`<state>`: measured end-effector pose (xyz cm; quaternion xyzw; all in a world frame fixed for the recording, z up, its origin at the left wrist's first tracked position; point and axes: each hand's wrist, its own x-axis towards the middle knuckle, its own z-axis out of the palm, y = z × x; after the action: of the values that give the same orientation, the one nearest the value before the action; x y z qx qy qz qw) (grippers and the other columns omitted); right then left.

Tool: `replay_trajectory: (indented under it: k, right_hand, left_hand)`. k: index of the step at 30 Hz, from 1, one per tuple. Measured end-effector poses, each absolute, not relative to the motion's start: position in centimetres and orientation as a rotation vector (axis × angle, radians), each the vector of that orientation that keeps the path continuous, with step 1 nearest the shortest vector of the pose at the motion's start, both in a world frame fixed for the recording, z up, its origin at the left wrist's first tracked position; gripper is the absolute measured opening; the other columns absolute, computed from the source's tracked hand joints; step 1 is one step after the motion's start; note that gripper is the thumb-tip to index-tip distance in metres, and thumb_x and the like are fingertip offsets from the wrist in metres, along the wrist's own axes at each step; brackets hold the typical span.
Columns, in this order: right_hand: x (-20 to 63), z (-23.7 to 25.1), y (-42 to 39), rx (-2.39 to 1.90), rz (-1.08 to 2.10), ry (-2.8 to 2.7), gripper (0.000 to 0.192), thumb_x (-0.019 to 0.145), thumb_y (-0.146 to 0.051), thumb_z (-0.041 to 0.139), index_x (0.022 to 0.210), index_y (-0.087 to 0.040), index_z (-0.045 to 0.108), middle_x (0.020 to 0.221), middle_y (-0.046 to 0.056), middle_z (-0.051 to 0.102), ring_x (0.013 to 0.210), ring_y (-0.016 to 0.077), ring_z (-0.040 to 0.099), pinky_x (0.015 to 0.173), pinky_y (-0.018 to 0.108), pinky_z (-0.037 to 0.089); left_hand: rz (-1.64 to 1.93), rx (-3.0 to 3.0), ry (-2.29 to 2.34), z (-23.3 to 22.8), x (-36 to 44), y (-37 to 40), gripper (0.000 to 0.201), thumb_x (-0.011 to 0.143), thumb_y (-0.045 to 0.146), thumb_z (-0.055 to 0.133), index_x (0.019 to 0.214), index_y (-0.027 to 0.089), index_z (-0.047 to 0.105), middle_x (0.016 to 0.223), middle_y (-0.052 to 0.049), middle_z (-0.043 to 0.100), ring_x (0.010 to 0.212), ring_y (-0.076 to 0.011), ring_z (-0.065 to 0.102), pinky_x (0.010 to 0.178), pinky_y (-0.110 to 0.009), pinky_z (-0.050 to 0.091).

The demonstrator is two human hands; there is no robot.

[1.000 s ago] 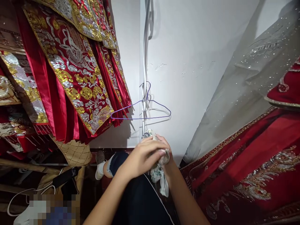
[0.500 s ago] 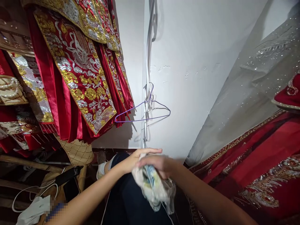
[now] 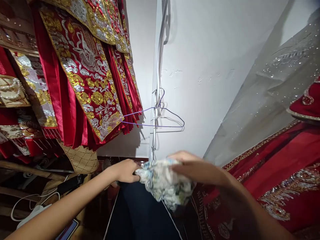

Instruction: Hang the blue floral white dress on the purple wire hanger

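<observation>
A crumpled white cloth with a blue and green pattern (image 3: 163, 183) is bunched up in front of my lap, smeared by motion. My left hand (image 3: 127, 170) is closed on its left end. Across the upper right part of the cloth lies my right hand (image 3: 191, 165), blurred, with its fingers bent over the fabric. Beyond both hands, a purple wire hanger (image 3: 172, 126) hangs from a white strip (image 3: 158, 56) on the wall, with no garment on it.
Red garments with gold and silver embroidery (image 3: 92, 76) hang at the left. Sheer sparkly fabric (image 3: 270, 86) and a red beaded garment (image 3: 282, 173) fill the right. A phone (image 3: 68, 230), a white cable (image 3: 15, 208) and a black object (image 3: 71, 184) lie on wooden furniture at lower left.
My hands have moved apart, the left one leftward and the right one rightward, and the cloth is spread wider between them. The hanger has swung slightly.
</observation>
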<state>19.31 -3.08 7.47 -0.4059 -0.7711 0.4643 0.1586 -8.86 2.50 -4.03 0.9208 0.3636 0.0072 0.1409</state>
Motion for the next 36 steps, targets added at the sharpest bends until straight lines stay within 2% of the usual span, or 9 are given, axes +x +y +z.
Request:
replay_trajectory:
  k: [3,5,9,11,16,20,24,31,36]
  right_hand:
    - [20.6,6.9,0.3,-1.322,0.686,-1.901,0.016,0.085,-0.027,0.05,0.087,-0.018,0.064,0.079,0.003,0.064,0.065,0.0156,0.056,0.058,0.024,0.04]
    - [21.0,5.5,3.5,-1.332,0.415,-1.743,0.026,0.082,-0.025,0.051,0.104,-0.02,0.064,0.085,0.004,0.066,0.061,0.0151,0.054,0.058,0.025,0.04]
    - [20.1,1.6,9.5,-1.368,0.274,-1.839,0.061,0.077,-0.019,0.052,0.138,-0.02,0.052,0.084,0.005,0.067,0.052,0.0154,0.051,0.058,0.028,0.042]
    - [19.4,-0.1,11.3,-1.351,0.304,-1.905,0.068,0.076,-0.015,0.051,0.144,-0.02,0.049,0.086,0.006,0.07,0.056,0.0177,0.055,0.063,0.03,0.045]
    - [21.2,-2.2,12.3,-1.287,0.302,-1.892,0.057,0.073,-0.012,0.048,0.125,-0.021,0.067,0.098,0.007,0.075,0.078,0.0229,0.066,0.075,0.031,0.049]
    - [24.9,-1.6,11.4,-1.274,0.23,-1.834,0.044,0.071,-0.014,0.048,0.104,-0.022,0.075,0.09,0.004,0.076,0.08,0.023,0.066,0.073,0.03,0.048]
    - [26.5,0.4,10.0,-1.308,0.232,-1.754,0.029,0.069,-0.016,0.049,0.084,-0.019,0.074,0.083,0.003,0.075,0.08,0.0228,0.066,0.069,0.028,0.046]
    - [23.6,0.9,6.4,-1.222,0.487,-1.788,0.03,0.074,-0.016,0.048,0.091,-0.017,0.072,0.085,0.003,0.072,0.087,0.023,0.065,0.078,0.03,0.047]
    - [20.1,0.2,5.2,-1.124,0.654,-1.762,0.033,0.076,-0.015,0.047,0.098,-0.018,0.071,0.098,0.005,0.072,0.093,0.0222,0.065,0.081,0.03,0.048]
  left_hand:
    - [-0.093,2.7,1.402,-3.3,-10.6,3.4,0.03,0.081,0.05,0.062,0.086,0.022,0.069,0.094,-0.011,0.075,0.091,-0.032,0.07,0.086,-0.042,0.049]
    - [-0.064,2.684,1.606,-2.7,-11.4,4.1,0.029,0.087,0.047,0.055,0.091,0.022,0.07,0.099,-0.013,0.074,0.097,-0.0324,0.069,0.089,-0.044,0.049]
    - [0.066,2.595,1.878,-2.0,-11.9,5.9,0.022,0.088,0.034,0.055,0.094,0.019,0.071,0.109,-0.015,0.072,0.111,-0.0315,0.064,0.095,-0.043,0.048]
    - [0.098,2.583,1.917,-2.1,-11.8,6.7,0.022,0.087,0.031,0.057,0.097,0.019,0.072,0.115,-0.015,0.071,0.117,-0.031,0.061,0.097,-0.042,0.047]
    - [0.17,2.605,1.949,-2.0,-12.1,8.2,0.026,0.091,0.029,0.05,0.1,0.019,0.072,0.13,-0.013,0.065,0.127,-0.0315,0.055,0.104,-0.047,0.044]
    - [0.378,2.644,1.93,0.4,-12.0,9.0,0.024,0.091,0.031,0.052,0.106,0.022,0.069,0.148,-0.007,0.051,0.14,-0.0326,0.041,0.11,-0.052,0.04]
    - [0.55,2.783,1.754,4.2,-10.5,10.0,0.021,0.082,0.036,0.063,0.095,0.019,0.067,0.147,-0.011,0.049,0.14,-0.0341,0.038,0.117,-0.049,0.033]
    - [0.672,2.772,1.648,7.0,-8.7,11.1,0.044,0.066,0.048,0.077,0.091,0.015,0.062,0.124,-0.016,0.054,0.126,-0.0414,0.04,0.108,-0.053,0.037]
    - [0.901,2.686,1.722,7.9,-7.4,12.4,0.047,0.084,0.05,0.061,0.119,0.018,0.06,0.123,-0.014,0.061,0.114,-0.0365,0.048,0.097,-0.05,0.041]
